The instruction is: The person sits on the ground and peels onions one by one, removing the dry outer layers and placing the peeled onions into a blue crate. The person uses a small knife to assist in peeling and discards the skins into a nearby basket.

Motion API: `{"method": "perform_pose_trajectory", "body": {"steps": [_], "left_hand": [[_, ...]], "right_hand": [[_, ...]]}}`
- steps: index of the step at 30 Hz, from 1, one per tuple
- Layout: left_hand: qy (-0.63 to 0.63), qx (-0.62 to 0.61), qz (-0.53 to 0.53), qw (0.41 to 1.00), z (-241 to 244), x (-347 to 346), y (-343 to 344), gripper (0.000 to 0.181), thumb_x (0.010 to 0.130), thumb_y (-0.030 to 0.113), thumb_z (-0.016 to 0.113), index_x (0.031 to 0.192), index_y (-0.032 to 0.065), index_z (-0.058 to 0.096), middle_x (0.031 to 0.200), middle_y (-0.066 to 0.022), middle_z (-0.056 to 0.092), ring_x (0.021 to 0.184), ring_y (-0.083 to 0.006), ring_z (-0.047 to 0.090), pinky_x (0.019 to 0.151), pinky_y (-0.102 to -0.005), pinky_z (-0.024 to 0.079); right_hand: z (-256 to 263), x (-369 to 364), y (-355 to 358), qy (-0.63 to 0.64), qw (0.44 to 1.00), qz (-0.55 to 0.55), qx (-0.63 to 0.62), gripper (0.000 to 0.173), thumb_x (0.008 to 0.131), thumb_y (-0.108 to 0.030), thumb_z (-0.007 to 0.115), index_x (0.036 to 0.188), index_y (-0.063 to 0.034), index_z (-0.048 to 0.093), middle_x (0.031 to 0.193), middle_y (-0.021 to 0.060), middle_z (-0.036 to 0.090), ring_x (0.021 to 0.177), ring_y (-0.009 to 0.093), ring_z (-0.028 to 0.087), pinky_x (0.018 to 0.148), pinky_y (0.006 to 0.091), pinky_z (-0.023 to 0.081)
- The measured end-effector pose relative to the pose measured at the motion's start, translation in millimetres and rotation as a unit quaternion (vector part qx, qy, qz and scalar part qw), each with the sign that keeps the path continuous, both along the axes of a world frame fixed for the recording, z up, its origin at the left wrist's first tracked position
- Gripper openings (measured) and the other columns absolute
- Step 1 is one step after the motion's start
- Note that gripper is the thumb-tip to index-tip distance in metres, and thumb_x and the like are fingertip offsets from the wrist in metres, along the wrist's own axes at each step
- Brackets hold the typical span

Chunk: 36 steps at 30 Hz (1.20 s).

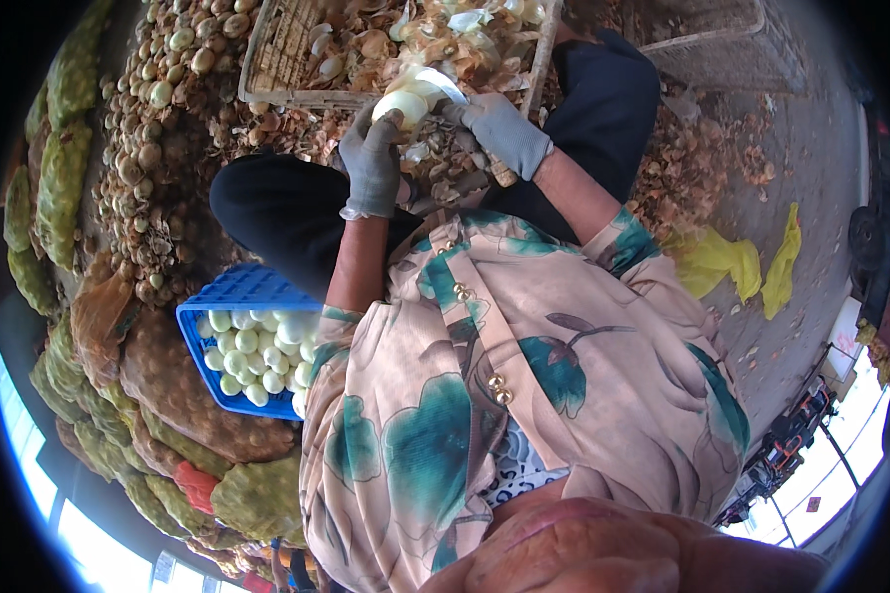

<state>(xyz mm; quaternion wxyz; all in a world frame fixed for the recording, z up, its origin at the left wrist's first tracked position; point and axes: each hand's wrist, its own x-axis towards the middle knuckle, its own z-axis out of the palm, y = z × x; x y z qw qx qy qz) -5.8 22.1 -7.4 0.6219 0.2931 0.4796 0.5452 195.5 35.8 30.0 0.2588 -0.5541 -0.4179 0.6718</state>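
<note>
My left hand, in a grey knit glove, grips a pale onion with its thumb on the near side. Loose papery skin hangs about the onion's far and right side. My right hand, gloved the same way, is shut on a knife with a curved blade. Its blade lies against the skin beside the onion. A wooden end shows below the right hand's fingers. Just beyond both hands stands a slatted plastic crate, heaped with onion skins.
Peeled onions fill part of a blue crate at my left. Unpeeled onions spread over the floor farther left, before stacked mesh sacks. Another crate stands far right. Yellow plastic bags lie on the floor.
</note>
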Motion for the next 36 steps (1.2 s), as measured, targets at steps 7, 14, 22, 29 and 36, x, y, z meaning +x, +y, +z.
{"method": "perform_pose_trajectory", "body": {"steps": [7, 14, 22, 29, 36], "left_hand": [[0.004, 0.027, -0.057, 0.998, 14.4, 14.5, -2.0, 0.056, 0.086, 0.019, 0.071, 0.131, -0.0117, 0.058, 0.116, -0.0145, 0.067, 0.103, -0.0202, 0.065, 0.093, -0.0334, 0.052], [-0.028, 0.089, -0.085, 0.992, 32.8, 20.7, -5.4, 0.069, 0.080, 0.010, 0.079, 0.138, -0.0134, 0.049, 0.127, -0.0155, 0.063, 0.110, -0.0202, 0.063, 0.096, -0.0329, 0.052], [-0.081, -0.009, -0.091, 0.992, 46.4, 18.6, -4.4, 0.079, 0.075, 0.010, 0.083, 0.141, -0.0139, 0.046, 0.128, -0.0187, 0.062, 0.112, -0.0245, 0.064, 0.098, -0.0348, 0.052], [-0.188, 0.013, -0.101, 0.977, 33.3, 14.0, -6.3, 0.073, 0.081, 0.015, 0.075, 0.141, -0.0139, 0.046, 0.125, -0.0203, 0.063, 0.112, -0.0273, 0.064, 0.101, -0.0375, 0.050], [-0.175, -0.017, -0.038, 0.984, 10.2, 3.5, -1.0, 0.063, 0.087, 0.015, 0.072, 0.138, -0.0127, 0.049, 0.125, -0.0219, 0.063, 0.114, -0.0293, 0.064, 0.102, -0.0384, 0.050]], "right_hand": [[1.7, -3.3, 16.0, 0.001, 0.997, -0.061, 0.043, 0.043, 0.095, -0.037, 0.072, 0.080, 0.0025, 0.069, 0.056, 0.0048, 0.059, 0.042, 0.014, 0.056, 0.040, 0.0286, 0.044], [-2.0, -4.9, 11.6, 0.163, 0.962, -0.204, 0.078, 0.024, 0.094, -0.021, 0.073, 0.089, 0.0027, 0.072, 0.062, 0.0049, 0.062, 0.045, 0.013, 0.056, 0.040, 0.0266, 0.044], [19.4, -6.2, 9.6, 0.192, 0.958, -0.171, 0.130, 0.022, 0.097, -0.017, 0.065, 0.091, 0.0036, 0.072, 0.067, 0.0048, 0.064, 0.050, 0.012, 0.058, 0.045, 0.0267, 0.048], [-21.1, 3.1, 44.5, 0.020, 0.977, -0.191, 0.089, 0.033, 0.100, -0.025, 0.063, 0.089, 0.0044, 0.072, 0.071, 0.0076, 0.066, 0.052, 0.016, 0.062, 0.047, 0.0288, 0.050], [-33.1, -19.3, -0.3, 0.006, 0.967, -0.038, 0.251, 0.043, 0.086, -0.035, 0.079, 0.092, 0.0064, 0.071, 0.079, 0.0158, 0.074, 0.068, 0.022, 0.072, 0.057, 0.0313, 0.054]]}}
